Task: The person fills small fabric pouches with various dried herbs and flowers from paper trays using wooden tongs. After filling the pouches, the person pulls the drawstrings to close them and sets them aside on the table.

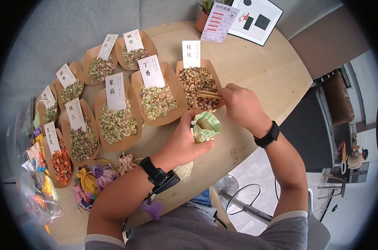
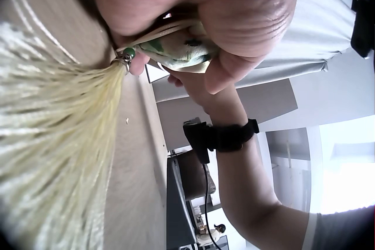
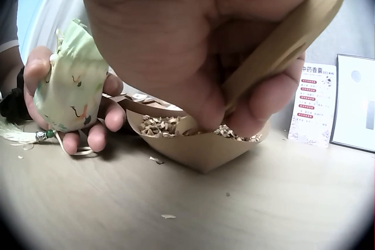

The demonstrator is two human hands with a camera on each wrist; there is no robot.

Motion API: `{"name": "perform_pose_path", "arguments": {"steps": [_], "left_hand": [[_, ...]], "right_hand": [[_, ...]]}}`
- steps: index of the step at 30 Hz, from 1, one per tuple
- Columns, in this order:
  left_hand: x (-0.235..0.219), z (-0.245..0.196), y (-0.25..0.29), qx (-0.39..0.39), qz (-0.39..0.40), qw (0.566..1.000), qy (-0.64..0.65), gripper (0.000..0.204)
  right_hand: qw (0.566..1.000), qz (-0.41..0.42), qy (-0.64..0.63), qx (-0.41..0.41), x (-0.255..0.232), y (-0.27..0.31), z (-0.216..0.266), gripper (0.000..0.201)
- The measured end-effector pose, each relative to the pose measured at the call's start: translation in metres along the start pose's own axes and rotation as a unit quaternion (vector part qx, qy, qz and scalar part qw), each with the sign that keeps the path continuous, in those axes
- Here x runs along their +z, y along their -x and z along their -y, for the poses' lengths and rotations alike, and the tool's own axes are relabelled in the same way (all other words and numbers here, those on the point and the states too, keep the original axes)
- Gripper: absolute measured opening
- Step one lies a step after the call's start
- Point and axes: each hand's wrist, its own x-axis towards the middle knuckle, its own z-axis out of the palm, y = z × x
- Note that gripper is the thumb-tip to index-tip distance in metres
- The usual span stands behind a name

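Observation:
In the head view my left hand (image 1: 187, 135) holds a pale green drawstring pouch (image 1: 206, 127), its frilled mouth facing up. A printed pattern shows on the pouch (image 3: 73, 92) in the right wrist view, and a cream tassel (image 2: 64, 127) hangs from it in the left wrist view. My right hand (image 1: 243, 104) grips wooden tongs (image 1: 210, 95), whose tips reach into the brown chopped herbs (image 1: 195, 83). Those herbs fill a brown paper tray (image 1: 216, 77) with a white label card (image 1: 191, 54). The pouch is close to the tray's near edge.
Several more paper trays of dried herbs and flowers, such as one with orange petals (image 1: 61, 166), stand to the left. Colourful pouches (image 1: 89, 181) lie at the near left. A printed card (image 1: 217, 23), a potted plant (image 1: 202, 21) and a framed board (image 1: 255, 21) stand at the back.

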Motion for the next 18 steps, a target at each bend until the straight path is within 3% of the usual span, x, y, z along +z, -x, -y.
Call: {"name": "perform_pose_path", "arguments": {"steps": [11,18], "left_hand": [[-0.001,-0.001,0.001,-0.007,-0.002,1.0,0.006,0.076],[0.0,-0.002,0.0,-0.008,0.001,1.0,0.017,0.076]], "right_hand": [[0.994,-0.04,-0.097,0.017,-0.079,0.031,0.018,0.015],[0.989,0.026,-0.144,-0.001,-0.09,0.046,0.031,0.019]]}}
